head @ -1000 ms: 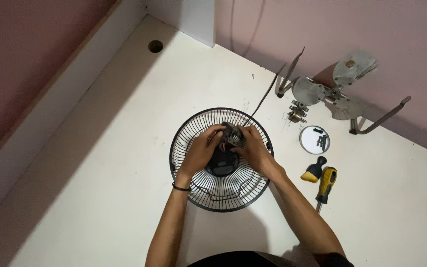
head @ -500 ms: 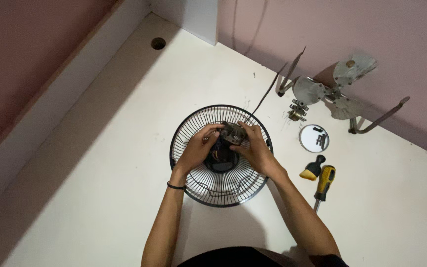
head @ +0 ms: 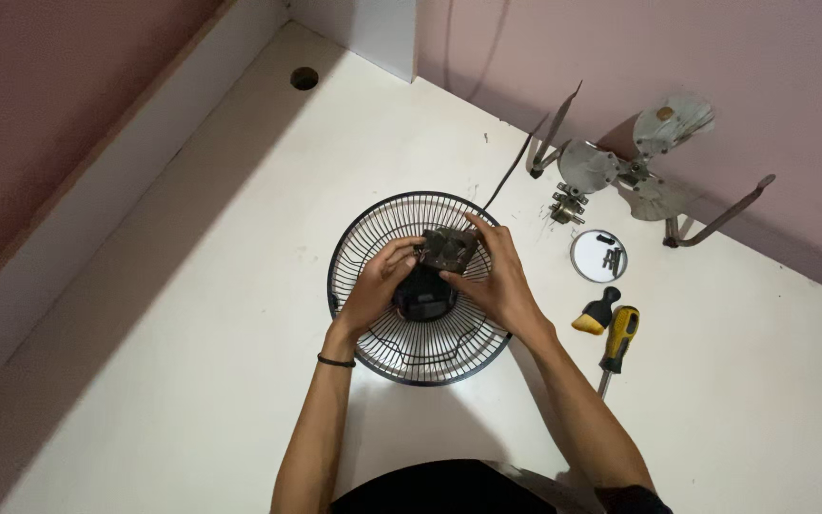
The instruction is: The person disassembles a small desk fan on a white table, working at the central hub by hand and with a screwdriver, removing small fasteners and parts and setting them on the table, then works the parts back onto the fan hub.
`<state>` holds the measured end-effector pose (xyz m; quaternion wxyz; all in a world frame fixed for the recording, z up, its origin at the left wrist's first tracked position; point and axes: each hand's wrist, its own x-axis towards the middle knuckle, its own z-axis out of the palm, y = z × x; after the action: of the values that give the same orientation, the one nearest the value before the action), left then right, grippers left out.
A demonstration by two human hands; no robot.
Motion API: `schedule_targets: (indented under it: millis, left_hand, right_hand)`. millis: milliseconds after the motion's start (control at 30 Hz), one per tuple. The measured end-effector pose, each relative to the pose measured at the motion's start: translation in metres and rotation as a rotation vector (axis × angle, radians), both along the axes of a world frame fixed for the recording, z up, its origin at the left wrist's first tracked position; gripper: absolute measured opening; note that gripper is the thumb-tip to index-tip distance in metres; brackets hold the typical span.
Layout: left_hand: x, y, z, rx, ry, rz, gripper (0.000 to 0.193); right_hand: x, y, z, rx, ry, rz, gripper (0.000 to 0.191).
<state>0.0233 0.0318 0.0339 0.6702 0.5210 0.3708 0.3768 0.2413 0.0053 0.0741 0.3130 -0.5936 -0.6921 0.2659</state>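
Black wire fan guard [head: 373,333] flat on white floor [head: 173,381]. Left hand [head: 380,283] and right hand [head: 494,278] both grip fan motor [head: 435,271] at guard centre. Further right: round lid with screws [head: 598,256], small brush [head: 596,312], yellow-handled screwdriver [head: 617,338].

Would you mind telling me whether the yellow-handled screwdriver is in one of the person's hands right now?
No, the yellow-handled screwdriver lies on the white surface beside the small brush, while the left hand and right hand grip the fan motor.
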Motion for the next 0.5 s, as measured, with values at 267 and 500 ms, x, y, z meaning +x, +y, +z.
schedule_targets:
  millis: [267, 500]
  left_hand:
    - [-0.006, 0.003, 0.008, -0.04, 0.049, -0.121, 0.049]
    - [-0.01, 0.011, 0.012, -0.088, 0.086, -0.14, 0.045]
  right_hand:
    - [-0.003, -0.002, 0.004, 0.04, 0.07, -0.018, 0.098]
    - [-0.002, -0.006, 0.013, 0.064, 0.049, -0.037, 0.09]
